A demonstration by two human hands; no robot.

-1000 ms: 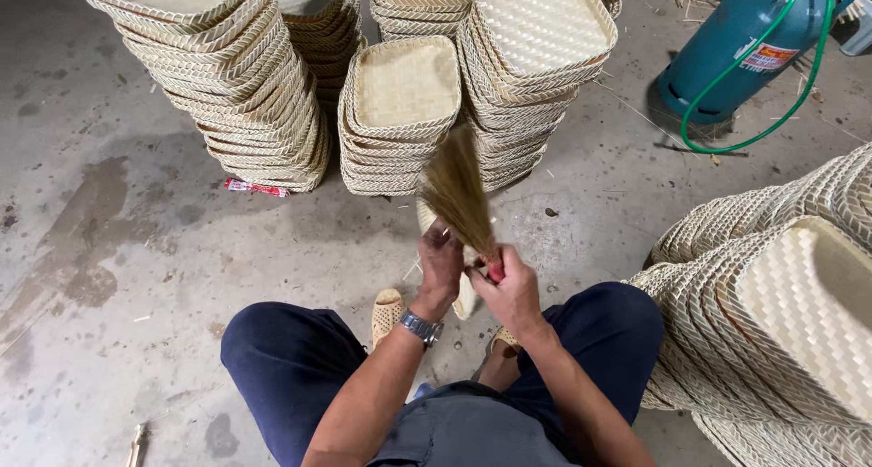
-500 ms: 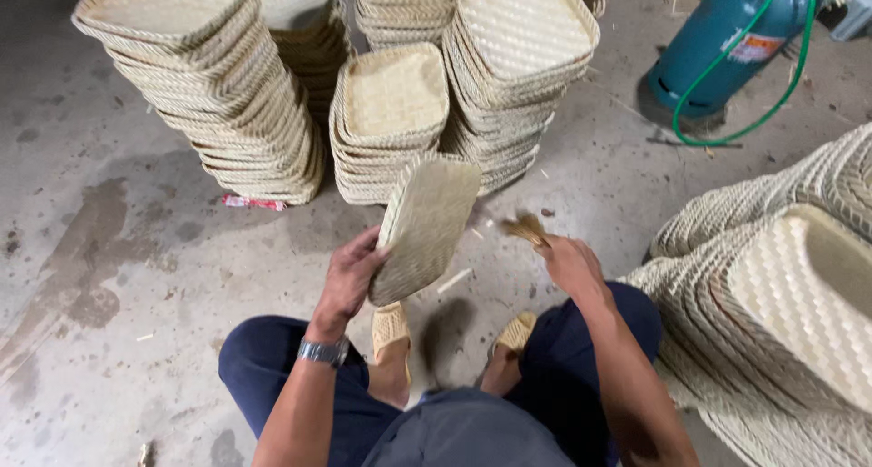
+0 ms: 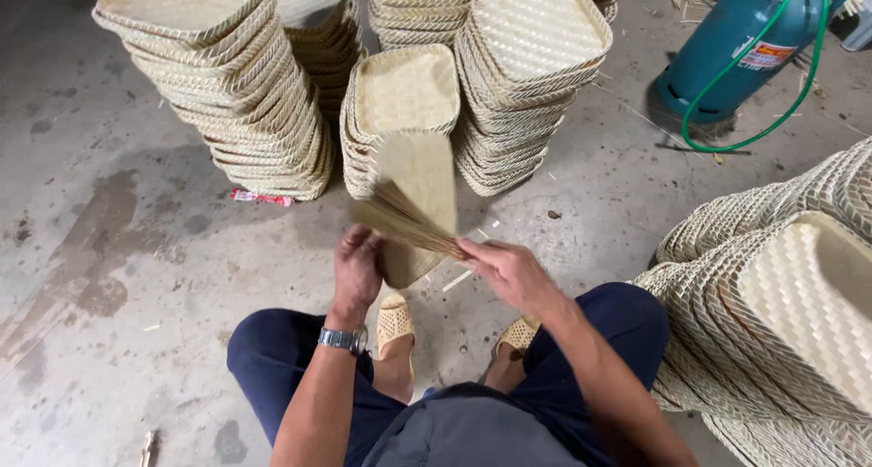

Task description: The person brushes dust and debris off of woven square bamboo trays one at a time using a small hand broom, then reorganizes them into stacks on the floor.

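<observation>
Floor [image 3: 118, 276]: grey concrete with dark stains; a small red wrapper [image 3: 262, 197] lies at the foot of the leftmost stack.
Left stack [image 3: 232, 94]: woven square trays piled high and leaning, at about 10 o'clock from the hands.
Middle stack [image 3: 400, 104]: a lower pile of the same trays, at 12 o'clock, right behind the tray being held.
Left hand [image 3: 356, 272]: closed around the lower left edge of the tray, fingers curled on its rim; a metal wristwatch [image 3: 342, 340] sits on the wrist.
Tray [image 3: 418, 203]: a single woven tray held up on edge between the two hands, above the sandalled feet [image 3: 396, 326], its flat bottom facing the camera.
Brush [image 3: 400, 226]: a fan of thin straw bristles lying across the tray's face, spreading toward 10 o'clock from the right hand.
Right hand [image 3: 509, 272]: gripping the brush at its bunched end, just right of the tray.
Right stack [image 3: 531, 76]: another tall tray pile, at 1 o'clock.
Gas cylinder [image 3: 727, 54]: teal, with a green hose [image 3: 799, 85] looped around it, at 2 o'clock, well apart.
Side heap [image 3: 781, 294]: trays stacked on their sides at 3 o'clock, close by the right knee.
</observation>
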